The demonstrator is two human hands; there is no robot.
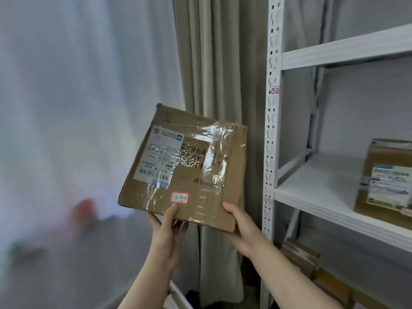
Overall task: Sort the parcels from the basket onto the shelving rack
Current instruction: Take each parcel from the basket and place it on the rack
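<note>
Beside the rack (270, 130), parcel (189, 166) upright — labelled face to camera, left hand (167, 230) and right hand (243, 228) gripping its bottom edge.

**Cardboard, tape and painted metal**

On my feed the parcel (185, 166) is matt brown cardboard, its face wrapped in glossy, wrinkled clear tape (207, 139) over a smooth paper shipping label (156, 157). The shelving rack (273, 108) looks like white-painted metal, its shelf board (323, 186) smooth and matt. The curtain (214, 74) is dull beige cloth. At the board's right edge, a second box (383, 179) is cardboard too
</note>
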